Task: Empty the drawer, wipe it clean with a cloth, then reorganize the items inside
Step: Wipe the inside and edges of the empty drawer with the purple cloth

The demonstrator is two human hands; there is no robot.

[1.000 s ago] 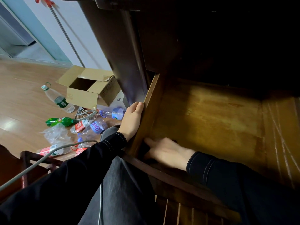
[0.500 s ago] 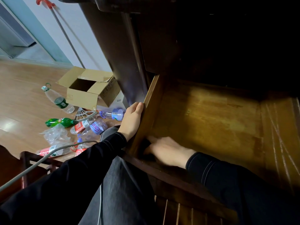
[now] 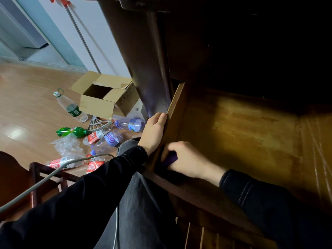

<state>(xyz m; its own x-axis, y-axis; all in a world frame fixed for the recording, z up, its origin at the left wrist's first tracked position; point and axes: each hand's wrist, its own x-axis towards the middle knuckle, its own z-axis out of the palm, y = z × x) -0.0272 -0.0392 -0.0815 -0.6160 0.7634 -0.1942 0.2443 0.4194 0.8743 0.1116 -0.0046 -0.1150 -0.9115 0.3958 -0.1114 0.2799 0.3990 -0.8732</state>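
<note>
A home room: wood floor (image 3: 27, 97), dark wooden furniture with an open drawer (image 3: 242, 133), scattered bottles (image 3: 100, 139), cardboard box (image 3: 100, 105).

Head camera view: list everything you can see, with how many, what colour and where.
drawer: 1, brown wood, pulled open at right
cloth: 1, purple, drawer's near-left corner, under the right hand
cardboard box: 1, tan, open, on the floor at left
clear bottle: 1, green label, floor left of the box
green bottle: 1, floor, below the clear bottle
red-labelled bottles: 3, clear, scattered below the box
blue-labelled bottles: 2, clear, floor beside the left hand
plastic bag: 1, clear, crumpled among the bottles
mop handle: 1, metal with red top, leaning, upper left
cable: 1, grey, lower left
left hand: 1, holds the drawer's left wall
right hand: 1, grips the cloth inside the drawer
</note>
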